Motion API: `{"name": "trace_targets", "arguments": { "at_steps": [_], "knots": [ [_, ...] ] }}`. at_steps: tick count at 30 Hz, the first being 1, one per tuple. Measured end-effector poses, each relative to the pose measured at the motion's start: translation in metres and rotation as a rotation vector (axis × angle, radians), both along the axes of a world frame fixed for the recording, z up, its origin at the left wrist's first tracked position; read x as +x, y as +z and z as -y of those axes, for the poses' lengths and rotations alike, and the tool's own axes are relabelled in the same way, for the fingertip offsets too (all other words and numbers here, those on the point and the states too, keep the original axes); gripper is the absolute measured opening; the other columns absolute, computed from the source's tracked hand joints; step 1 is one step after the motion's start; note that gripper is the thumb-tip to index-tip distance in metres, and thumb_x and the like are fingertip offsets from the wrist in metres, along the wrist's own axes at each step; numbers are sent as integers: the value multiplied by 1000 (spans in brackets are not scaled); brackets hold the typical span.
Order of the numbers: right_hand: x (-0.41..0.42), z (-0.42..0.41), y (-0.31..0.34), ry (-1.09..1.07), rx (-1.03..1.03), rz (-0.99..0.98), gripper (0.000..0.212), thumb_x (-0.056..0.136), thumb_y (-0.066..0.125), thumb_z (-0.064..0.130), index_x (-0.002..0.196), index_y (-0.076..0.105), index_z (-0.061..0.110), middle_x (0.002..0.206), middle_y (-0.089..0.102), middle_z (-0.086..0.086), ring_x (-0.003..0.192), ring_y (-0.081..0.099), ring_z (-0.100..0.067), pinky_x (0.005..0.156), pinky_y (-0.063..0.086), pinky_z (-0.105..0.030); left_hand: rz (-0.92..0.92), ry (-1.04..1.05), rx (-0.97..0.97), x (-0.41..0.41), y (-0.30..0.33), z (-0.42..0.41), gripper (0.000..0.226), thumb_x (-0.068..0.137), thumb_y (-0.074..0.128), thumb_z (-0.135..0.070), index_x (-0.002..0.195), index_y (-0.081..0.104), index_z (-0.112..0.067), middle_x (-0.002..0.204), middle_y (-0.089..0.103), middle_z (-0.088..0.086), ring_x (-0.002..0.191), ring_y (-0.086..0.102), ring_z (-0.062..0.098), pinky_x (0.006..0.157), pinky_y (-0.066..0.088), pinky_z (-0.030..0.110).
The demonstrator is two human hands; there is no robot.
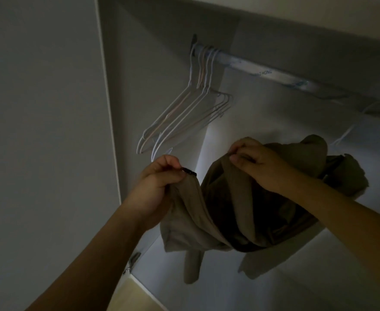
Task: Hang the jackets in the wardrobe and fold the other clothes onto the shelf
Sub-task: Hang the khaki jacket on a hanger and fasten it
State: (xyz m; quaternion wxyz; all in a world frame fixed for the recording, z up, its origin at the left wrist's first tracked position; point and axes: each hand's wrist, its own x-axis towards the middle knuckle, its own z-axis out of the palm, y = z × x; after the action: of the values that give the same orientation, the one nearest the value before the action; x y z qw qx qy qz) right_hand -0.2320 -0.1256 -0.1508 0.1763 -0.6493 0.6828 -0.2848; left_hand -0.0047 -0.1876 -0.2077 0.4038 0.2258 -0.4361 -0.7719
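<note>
A tan jacket [225,212] hangs in the air in front of the open wardrobe, held up by both hands. My left hand [159,178] grips one front edge of it, near a small dark tab. My right hand [251,162] pinches the other edge at the collar. The jacket's dark lining shows between the two edges, and a sleeve dangles below. Above, a hanging rail [263,69] crosses the wardrobe. Several empty white hangers [184,115] hang at the rail's left end, just above my left hand.
Another white hanger [350,129] hangs at the rail's right end, partly hidden behind the jacket. The wardrobe's left side panel [110,108] stands close to my left arm. A door hinge [132,261] sits low on that panel. The lit wardrobe floor [296,288] lies below.
</note>
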Motion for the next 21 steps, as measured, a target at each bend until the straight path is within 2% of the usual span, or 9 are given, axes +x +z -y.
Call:
{"name": "trace_targets", "arguments": {
  "at_steps": [2,4,7,9,12,13,18,20,21],
  "knots": [
    [0,-1,-2,-40,-3,176,38,92,50,41,98,67,7,96,66,-6,84,62,-3,73,46,-5,-82,26,78,-4,0,0,33,81,41,17,72,50,-14,70,52,2,68,53,15,64,47,26],
    [3,-3,-4,-138,74,524,41,80,52,52,99,70,21,97,71,-1,88,67,-8,75,51,-16,-110,70,70,-8,2,1,37,82,37,20,72,46,-15,75,48,3,74,48,17,73,41,31],
    [6,-6,-9,-115,183,899,24,75,61,40,86,75,25,86,73,-3,82,70,-15,73,53,-28,-93,67,-57,-11,8,1,38,81,37,21,70,42,-14,73,48,0,71,47,16,69,41,29],
    [10,-8,-9,4,272,907,16,76,66,35,80,76,23,77,72,-1,75,69,-14,69,55,-29,-92,37,-151,-15,15,1,32,80,43,17,71,41,-14,70,48,-1,67,46,14,64,42,26],
    [16,-9,-9,88,421,805,43,76,73,30,111,67,4,108,70,-14,101,67,-29,86,55,-36,-38,23,-258,-22,22,2,16,73,49,2,75,43,-13,75,44,5,68,42,18,67,37,35],
    [19,-9,-8,84,440,799,46,75,74,28,112,66,2,111,69,-15,103,67,-29,85,55,-35,1,28,-294,-23,23,3,15,74,49,0,76,45,-14,78,43,8,69,41,21,68,36,38],
    [23,-8,-9,-7,257,736,28,65,77,26,87,75,9,93,74,-10,84,72,-21,68,56,-24,200,131,-324,-27,23,6,27,90,51,6,84,54,-20,87,52,7,77,50,23,70,43,39],
    [23,-8,-7,-28,196,680,35,64,76,29,90,74,6,91,74,-11,83,71,-21,70,57,-24,408,109,-243,-27,19,11,14,91,59,-9,97,61,-21,103,63,5,94,61,22,85,51,40],
    [23,-9,-6,-32,179,628,38,65,75,31,92,73,6,91,74,-10,84,70,-21,71,57,-23,522,6,-166,-27,18,12,12,92,61,-20,104,64,-20,109,66,5,100,63,21,94,51,40]
  ]
}}
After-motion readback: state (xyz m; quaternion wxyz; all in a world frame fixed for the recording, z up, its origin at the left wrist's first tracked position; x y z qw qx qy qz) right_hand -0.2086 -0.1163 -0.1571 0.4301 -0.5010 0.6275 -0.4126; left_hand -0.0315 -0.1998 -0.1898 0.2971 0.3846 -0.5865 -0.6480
